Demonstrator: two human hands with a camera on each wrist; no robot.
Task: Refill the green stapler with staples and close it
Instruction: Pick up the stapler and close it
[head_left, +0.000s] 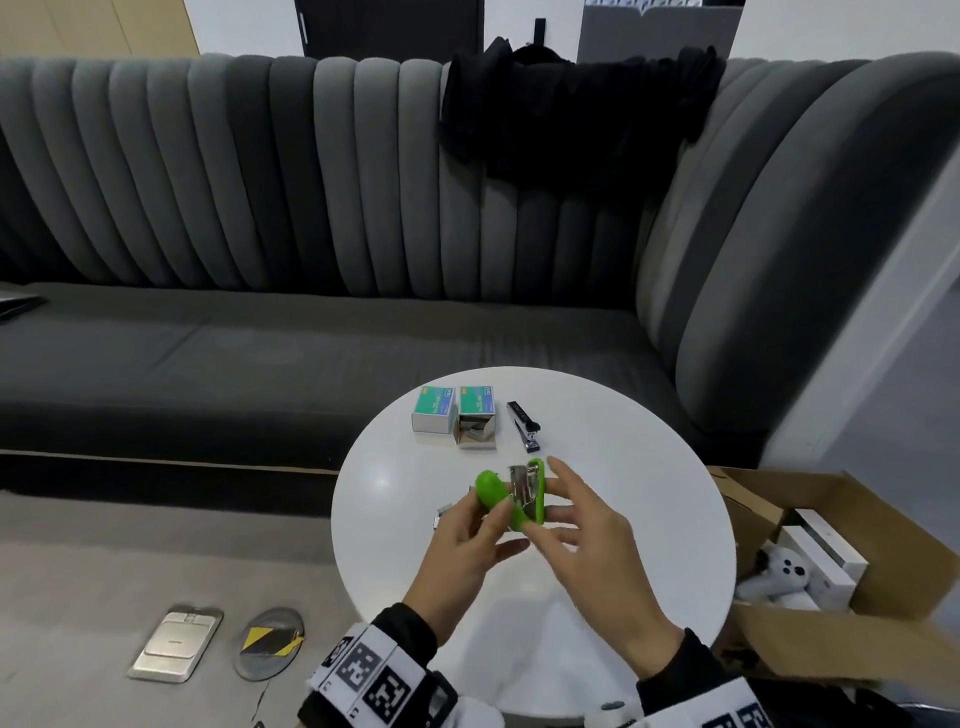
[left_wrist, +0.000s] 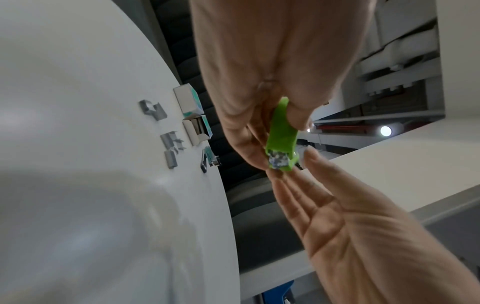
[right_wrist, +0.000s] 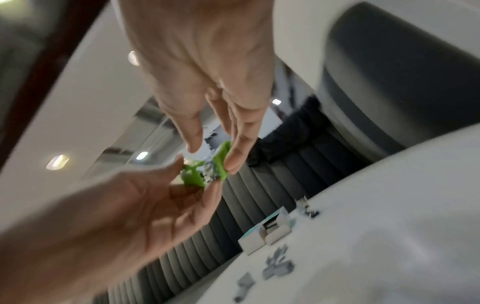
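The green stapler (head_left: 535, 501) is held above the white round table (head_left: 649, 467), hinged open with its metal magazine (head_left: 521, 488) showing. My left hand (head_left: 485, 525) grips it by the rounded green top (head_left: 491, 488); the left wrist view shows the thumb and fingers pinching the green body (left_wrist: 281, 127). My right hand (head_left: 558, 512) is beside it with straight, spread fingers, the fingertips (right_wrist: 235, 162) touching the green base (right_wrist: 221, 162). Loose staple strips (head_left: 441, 517) lie on the table under my left hand. Whether staples are in the magazine is unclear.
Two staple boxes stand at the table's far side, one closed (head_left: 434, 410) and one open (head_left: 477, 423), with a small black stapler (head_left: 524, 423) to their right. A grey sofa (head_left: 311, 260) is behind. An open cardboard box (head_left: 831, 545) sits on the floor to the right.
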